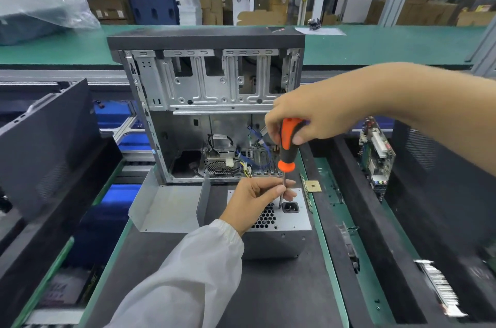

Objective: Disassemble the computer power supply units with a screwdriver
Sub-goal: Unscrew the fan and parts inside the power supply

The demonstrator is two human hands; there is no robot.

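A grey metal power supply unit [284, 236] stands on the dark mat in front of me, its honeycomb vent and black power socket facing up. My right hand [316, 115] grips the top of an orange-and-black screwdriver [287, 148] held upright, its tip down on the unit's top face beside the socket. My left hand [257, 200] pinches the screwdriver's thin shaft just above the tip and partly covers the vent.
An open computer case [209, 102] with loose cables stands right behind the unit. A bent grey metal sheet [166, 207] lies to the left. Dark bins flank the mat; the right ones hold circuit boards [377, 156]. A green conveyor [402, 43] runs across the back.
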